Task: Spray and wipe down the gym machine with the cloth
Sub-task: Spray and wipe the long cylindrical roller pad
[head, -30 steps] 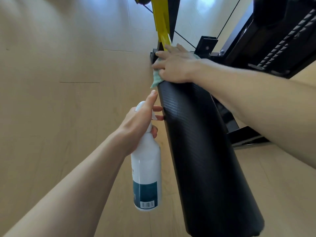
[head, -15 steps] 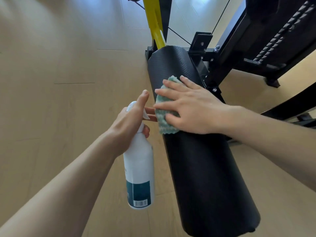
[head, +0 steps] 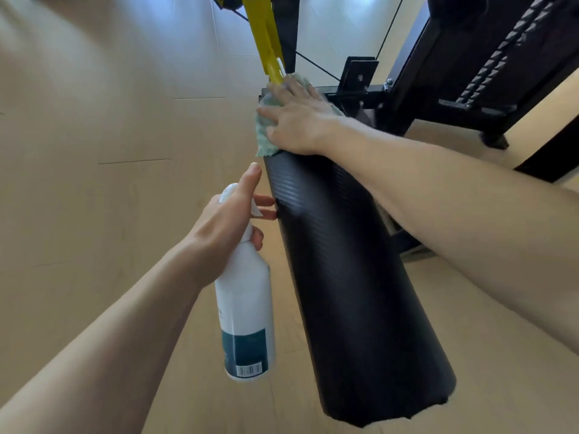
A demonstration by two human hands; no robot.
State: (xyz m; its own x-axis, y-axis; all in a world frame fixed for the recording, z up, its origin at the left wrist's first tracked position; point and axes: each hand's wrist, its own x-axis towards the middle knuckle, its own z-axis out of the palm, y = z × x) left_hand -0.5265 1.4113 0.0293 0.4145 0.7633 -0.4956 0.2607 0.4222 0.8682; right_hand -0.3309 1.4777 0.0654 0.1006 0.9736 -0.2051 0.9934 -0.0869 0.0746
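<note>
A long black padded roller [head: 344,277] of the gym machine runs from the lower right up to the frame. My right hand [head: 297,120] lies flat with spread fingers on a pale green cloth [head: 264,136], pressing it onto the pad's far end near the yellow bar [head: 266,42]. My left hand [head: 228,227] grips the neck of a white spray bottle [head: 246,308] with a dark teal label, held upright just left of the pad. Its index finger points up and two fingertips touch the pad's side.
The black machine frame [head: 454,73] with its weight stack [head: 501,51] rises at the upper right, with thin cables and a bracket [head: 360,73] behind the pad. Light wooden floor [head: 94,183] spreads across the left and below.
My right hand slid the cloth from the pad's middle back up to its far end by the yellow bar. My left hand and the bottle stayed almost still.
</note>
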